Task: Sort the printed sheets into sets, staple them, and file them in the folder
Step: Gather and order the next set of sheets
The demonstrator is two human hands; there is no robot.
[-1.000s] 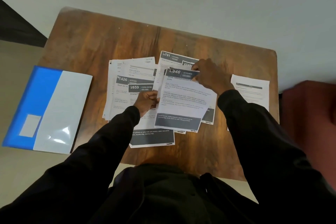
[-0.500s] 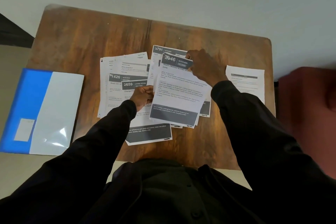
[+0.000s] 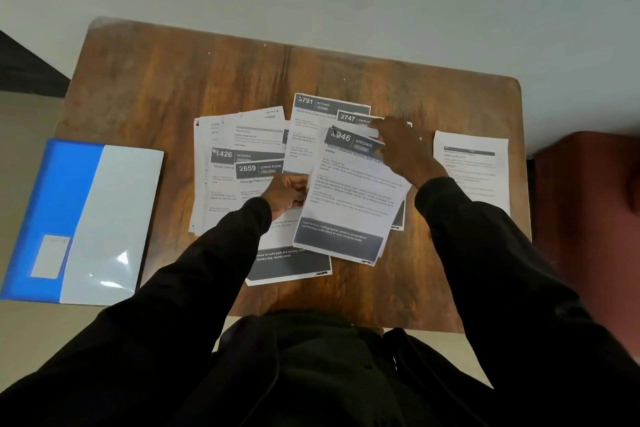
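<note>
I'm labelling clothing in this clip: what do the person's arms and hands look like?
Both arms wear long black sleeves; the left sleeve and right sleeve end at the wrists. The left hand and right hand are bare, with no gloves.

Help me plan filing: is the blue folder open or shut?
Shut, apparently: the blue folder lies flat as one panel, glossy cover down, no sheets inside showing.

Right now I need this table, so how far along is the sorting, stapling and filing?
Early. Done: perhaps the lone sheet at right, set aside. In hand: left hand and right hand grip the 1946 kitchen sheet. Left: the overlapping sheets need sorting, no staples show, and the blue folder lies apart.
</note>
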